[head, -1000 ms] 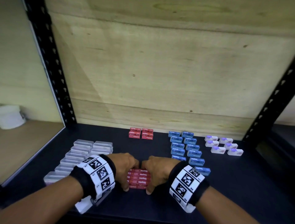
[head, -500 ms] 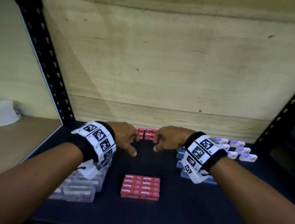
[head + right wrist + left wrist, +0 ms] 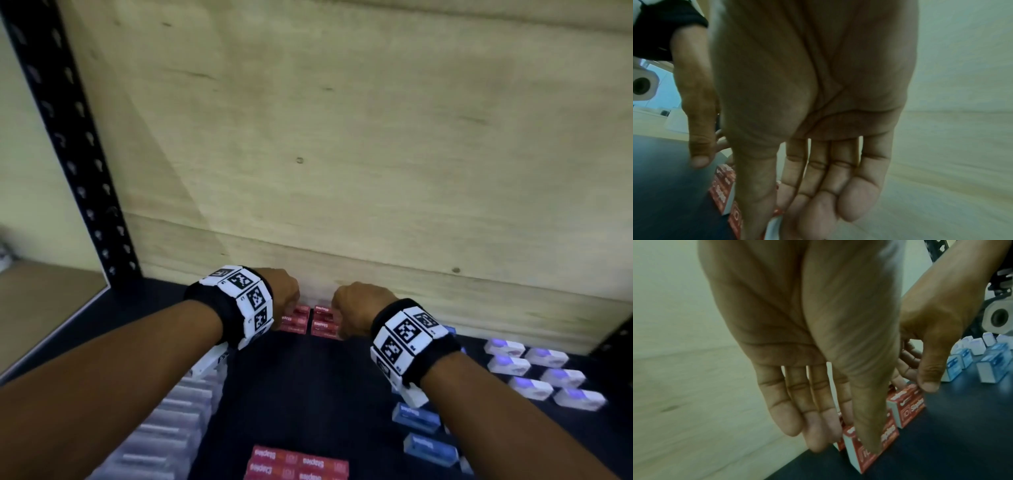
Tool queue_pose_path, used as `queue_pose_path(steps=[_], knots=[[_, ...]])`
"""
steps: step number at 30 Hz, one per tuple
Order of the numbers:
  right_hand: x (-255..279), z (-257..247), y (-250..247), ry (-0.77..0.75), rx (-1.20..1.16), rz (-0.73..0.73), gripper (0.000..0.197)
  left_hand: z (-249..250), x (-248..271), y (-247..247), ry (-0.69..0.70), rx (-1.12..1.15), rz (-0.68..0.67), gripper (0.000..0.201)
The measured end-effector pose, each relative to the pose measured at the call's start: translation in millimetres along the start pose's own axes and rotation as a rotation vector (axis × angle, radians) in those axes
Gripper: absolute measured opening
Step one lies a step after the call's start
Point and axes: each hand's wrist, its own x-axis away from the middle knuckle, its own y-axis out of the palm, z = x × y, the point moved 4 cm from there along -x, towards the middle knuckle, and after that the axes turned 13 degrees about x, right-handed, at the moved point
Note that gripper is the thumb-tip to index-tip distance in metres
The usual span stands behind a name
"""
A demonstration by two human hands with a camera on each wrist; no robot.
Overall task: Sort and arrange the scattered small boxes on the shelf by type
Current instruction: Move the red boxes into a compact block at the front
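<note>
Two short stacks of red staple boxes [image 3: 294,320] stand side by side against the back wall. My left hand [image 3: 286,294] is on the left stack [image 3: 888,439], thumb across its front and fingers [image 3: 816,434] behind it. My right hand [image 3: 356,305] holds the right stack [image 3: 910,407] the same way; in the right wrist view its thumb lies over the red boxes [image 3: 723,194]. A flat block of more red staple boxes [image 3: 298,464] lies at the shelf's front.
Clear plastic boxes [image 3: 171,421] run in rows on the left. Blue boxes [image 3: 416,416] sit to the right, with white boxes with purple tops [image 3: 544,370] beyond them. The wooden back wall [image 3: 342,171] is right behind my fingers. A black upright [image 3: 68,154] stands at the left.
Both hands let go of the front block of red boxes, reached to the back of the shelf and closed around the two red stacks there. The head moved forward.
</note>
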Motion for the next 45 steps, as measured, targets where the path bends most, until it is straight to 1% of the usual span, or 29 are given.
queue_pose_path(steps=[3,6,8,10,12,14,17,18,21,25,30,35,39,45], knots=[[-2.0,-0.9,-0.3,-0.006,0.001,0.007,0.026,4.9,-4.8,-0.3,-0.015,-0.062,-0.029,0.032],[3.8,-3.3,-2.3,-0.014,-0.004,0.014,0.023,6.2,-3.9,2.0,-0.038,-0.087,-0.053,0.033],[12.1,-4.6,-3.6,-0.026,-0.02,0.007,0.022,7.3,1.4,1.7,-0.012,-0.063,-0.008,0.03],[24.7,-5.3,-3.7,-0.04,-0.053,-0.001,0.018,9.9,14.7,2.4,0.008,-0.028,0.004,0.022],[41.3,-7.8,-3.6,-0.069,-0.103,-0.004,0.015,9.9,30.2,6.2,0.022,-0.021,-0.013,0.013],[58.7,-13.3,-1.8,-0.116,-0.14,-0.021,0.016,10.9,48.0,12.6,0.03,-0.015,-0.007,0.021],[83.6,-26.8,3.2,-0.167,-0.183,-0.052,0.017,13.0,75.6,26.9,0.067,-0.036,0.055,0.026],[89.2,-30.4,4.7,-0.174,-0.19,-0.056,0.017,13.5,82.2,31.2,0.074,-0.028,0.047,0.026],[104.7,-39.1,10.6,-0.182,-0.205,-0.078,0.017,13.4,100.3,42.7,0.062,0.054,-0.045,0.021],[121.2,-42.0,18.7,-0.173,-0.217,-0.111,0.018,15.3,118.4,55.6,0.079,0.104,-0.051,0.016],[132.3,-41.3,27.7,-0.165,-0.251,-0.146,0.014,21.1,128.7,62.7,0.102,0.158,-0.066,0.02],[136.8,-40.9,35.1,-0.188,-0.337,-0.207,0.014,24.9,133.1,63.9,0.13,0.222,-0.094,0.022],[137.2,-41.2,36.8,-0.186,-0.404,-0.214,0.014,26.1,130.5,65.0,0.145,0.25,-0.083,0.022],[132.0,-47.2,37.0,-0.199,-0.425,-0.209,0.013,31.8,123.9,66.5,0.171,0.289,-0.1,0.02]])
